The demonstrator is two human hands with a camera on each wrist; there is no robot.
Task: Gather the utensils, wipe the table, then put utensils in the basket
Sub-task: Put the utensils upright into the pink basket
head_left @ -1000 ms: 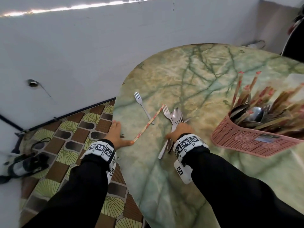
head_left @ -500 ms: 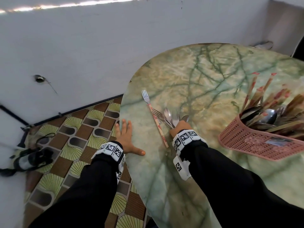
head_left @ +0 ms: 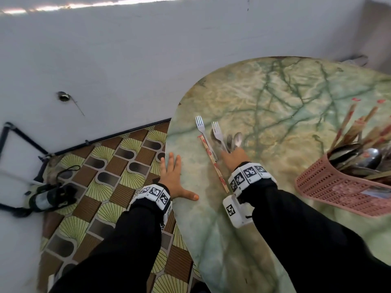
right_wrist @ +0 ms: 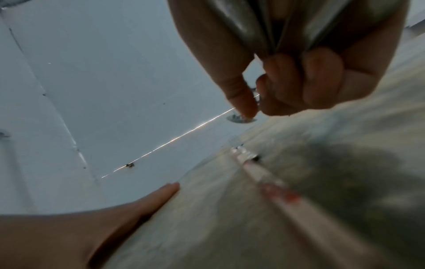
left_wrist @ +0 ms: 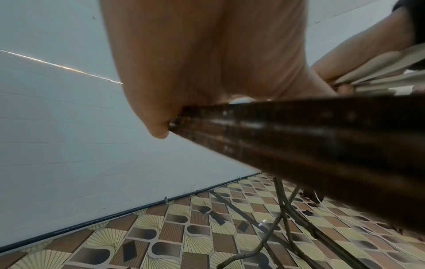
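My right hand (head_left: pixel 232 158) grips a bundle of forks and spoons (head_left: pixel 224 140) by the handles, their heads fanned out above the green marble-patterned table (head_left: pixel 275 98). In the right wrist view its fingers (right_wrist: pixel 299 81) curl round the metal handles (right_wrist: pixel 253 27). Just left of that hand, a lone fork (head_left: pixel 200 125) and a pair of paper-wrapped chopsticks (head_left: pixel 213 163) lie side by side on the table. My left hand (head_left: pixel 173 178) lies flat and spread over the table's left edge, holding nothing. The pink basket (head_left: pixel 330 187) stands at the right with several spoons and chopsticks in it.
A white wall runs close behind the table. Patterned brown and green floor tiles (head_left: pixel 110 187) lie to the left, with a dark bag (head_left: pixel 48 197) on the floor. Under the dark table edge (left_wrist: pixel 299 136), thin metal table legs (left_wrist: pixel 280 209) show.
The wrapped chopsticks have swung round to lie along the lone fork. My left hand has left their end and spread flat on the table edge. The right hand keeps its bundle.
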